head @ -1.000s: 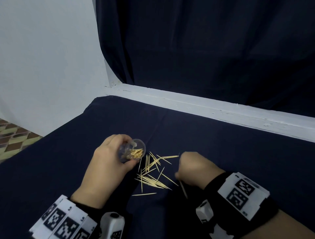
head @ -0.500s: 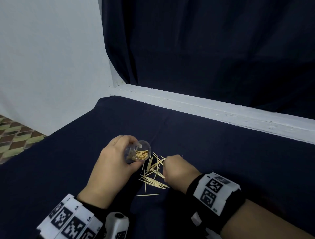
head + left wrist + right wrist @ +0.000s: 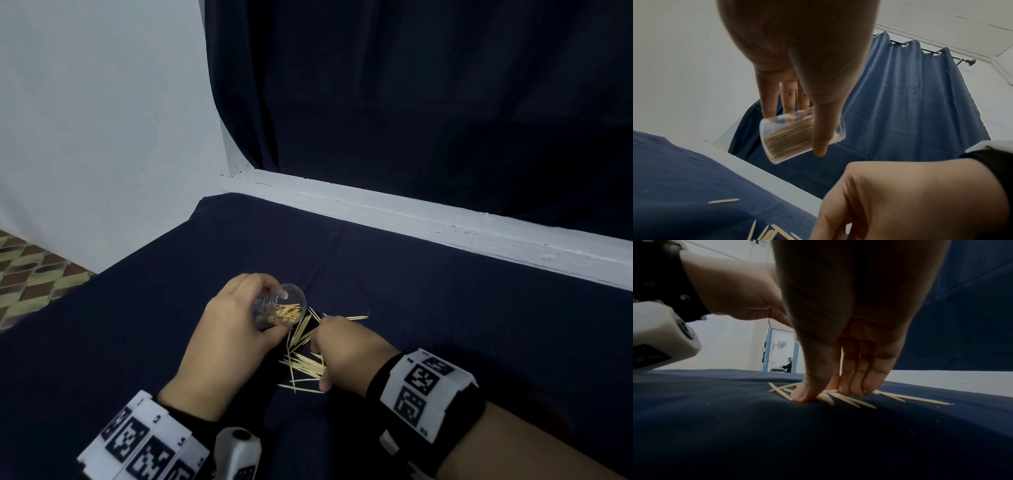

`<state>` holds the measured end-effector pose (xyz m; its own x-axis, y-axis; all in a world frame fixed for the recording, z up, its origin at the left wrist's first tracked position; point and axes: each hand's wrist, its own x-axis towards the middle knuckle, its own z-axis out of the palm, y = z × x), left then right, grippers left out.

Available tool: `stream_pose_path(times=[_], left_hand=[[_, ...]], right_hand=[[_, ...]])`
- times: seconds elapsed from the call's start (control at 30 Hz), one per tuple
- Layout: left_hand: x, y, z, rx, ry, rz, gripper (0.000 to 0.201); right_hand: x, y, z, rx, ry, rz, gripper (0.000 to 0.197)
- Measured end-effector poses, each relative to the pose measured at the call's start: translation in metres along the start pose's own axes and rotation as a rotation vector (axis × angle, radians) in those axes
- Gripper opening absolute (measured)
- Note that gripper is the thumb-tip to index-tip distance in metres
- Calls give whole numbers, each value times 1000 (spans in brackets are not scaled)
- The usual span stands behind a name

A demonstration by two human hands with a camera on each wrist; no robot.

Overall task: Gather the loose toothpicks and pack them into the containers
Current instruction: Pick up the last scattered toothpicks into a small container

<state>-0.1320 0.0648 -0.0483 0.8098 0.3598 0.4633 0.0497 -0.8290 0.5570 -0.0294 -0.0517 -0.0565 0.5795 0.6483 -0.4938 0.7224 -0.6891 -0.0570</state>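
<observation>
My left hand (image 3: 236, 329) grips a small clear container (image 3: 279, 310), tipped with its mouth facing right. A bundle of toothpicks lies inside the container (image 3: 789, 138), and my thumb (image 3: 824, 121) crosses its wall. Just to the right, several loose toothpicks (image 3: 305, 368) lie scattered on the dark blue cloth. My right hand (image 3: 346, 353) sits clawed over this pile. In the right wrist view its thumb and fingertips (image 3: 849, 391) press down on the toothpicks (image 3: 851, 400) and close in on a bunch that still lies flat. Part of the pile is hidden under the hand.
The dark blue cloth (image 3: 445, 325) covers the table. A white ledge (image 3: 411, 212) runs along the far edge, with a dark curtain (image 3: 411, 102) behind it. The table drops off at the left to a tiled floor (image 3: 30, 274).
My right hand moved left from beside the pile onto it, and its fingers now press on the toothpicks. My left hand kept the container tipped in about the same place.
</observation>
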Motion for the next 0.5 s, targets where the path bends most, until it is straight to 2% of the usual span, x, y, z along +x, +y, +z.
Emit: stream_pose_path(times=[0.1,0.23,0.43,0.5], left_hand=[[0,0,0,1,-5,-5,44],[0,2,0,3,-14,-4,45],[0,3,2,-8,-13,7,54],[1,4,2,-10,-13,12,53]], right_hand=[[2,-3,-1,-7,-16,27,56],[-2,-3,3,2,34,-9,43],[-10,3,6,220,130,16,46],[-12,2,4,227,146,16,43]])
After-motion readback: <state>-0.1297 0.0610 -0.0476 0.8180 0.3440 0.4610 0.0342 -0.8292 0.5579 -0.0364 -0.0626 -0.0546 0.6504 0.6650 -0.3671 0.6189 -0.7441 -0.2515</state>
